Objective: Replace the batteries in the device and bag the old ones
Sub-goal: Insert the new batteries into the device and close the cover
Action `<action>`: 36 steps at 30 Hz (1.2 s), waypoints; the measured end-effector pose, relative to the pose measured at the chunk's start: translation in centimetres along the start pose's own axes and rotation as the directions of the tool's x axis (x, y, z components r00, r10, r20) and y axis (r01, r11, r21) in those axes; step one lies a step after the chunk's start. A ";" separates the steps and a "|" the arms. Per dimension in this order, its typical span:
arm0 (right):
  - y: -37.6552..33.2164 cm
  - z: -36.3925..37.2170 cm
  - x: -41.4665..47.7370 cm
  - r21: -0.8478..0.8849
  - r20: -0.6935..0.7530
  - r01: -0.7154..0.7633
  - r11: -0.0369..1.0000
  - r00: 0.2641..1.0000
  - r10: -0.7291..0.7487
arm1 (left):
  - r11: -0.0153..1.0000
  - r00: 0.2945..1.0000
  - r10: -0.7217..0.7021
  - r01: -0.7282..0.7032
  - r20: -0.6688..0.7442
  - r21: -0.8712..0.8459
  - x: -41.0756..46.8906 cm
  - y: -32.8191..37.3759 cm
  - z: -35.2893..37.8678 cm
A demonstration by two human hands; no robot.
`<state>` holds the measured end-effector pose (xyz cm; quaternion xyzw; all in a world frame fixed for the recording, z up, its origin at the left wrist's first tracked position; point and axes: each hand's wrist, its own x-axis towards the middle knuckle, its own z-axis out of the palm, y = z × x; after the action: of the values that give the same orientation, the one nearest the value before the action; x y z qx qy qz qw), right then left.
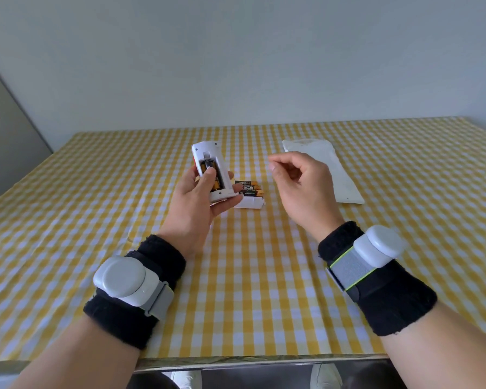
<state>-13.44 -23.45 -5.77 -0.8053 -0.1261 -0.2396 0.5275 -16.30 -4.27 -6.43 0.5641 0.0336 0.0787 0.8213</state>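
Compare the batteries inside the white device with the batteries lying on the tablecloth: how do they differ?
The fitted batteries sit in the open compartment of the device, lifted in the left hand; the loose batteries lie on the tablecloth. The left thumb partly covers the fitted batteries; the loose batteries are mostly open to view. Both sets look black and gold.

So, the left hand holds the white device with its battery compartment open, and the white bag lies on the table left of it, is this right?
Not quite. The left hand holds the device with its compartment open, but the bag lies on the table right of it, as the head view shows.
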 end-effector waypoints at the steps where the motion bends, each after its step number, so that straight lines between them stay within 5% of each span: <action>1: 0.1 -0.1 0.1 -0.036 -0.003 -0.011 0.999 1.000 0.011 | 1.000 1.000 0.001 -0.001 -0.008 0.016 0.1 0.1 -0.2; 10: 0.6 0.3 -0.5 -0.445 0.423 0.096 0.890 0.899 0.115 | 0.999 1.000 -0.007 0.006 0.018 0.053 -0.2 -0.1 -0.1; 20: 0.0 -1.1 -0.2 -0.383 0.558 0.104 0.918 0.818 0.141 | 0.999 0.999 -0.048 0.048 -0.020 0.001 -0.4 0.3 0.4; 27: -0.1 -1.4 0.0 -0.330 0.482 0.125 0.936 0.875 0.053 | 0.998 0.999 -0.053 0.053 -0.011 0.023 -0.2 0.1 0.2; 36: -0.9 -2.3 0.6 0.181 0.262 -0.011 0.983 0.964 -0.037 | 0.990 0.994 -0.090 0.082 0.065 0.112 -0.3 -0.1 0.1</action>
<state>-13.89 -25.19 -4.00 -0.7780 -0.2217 -0.1211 0.5752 -16.59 -4.44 -6.52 0.6085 0.0333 0.0214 0.7925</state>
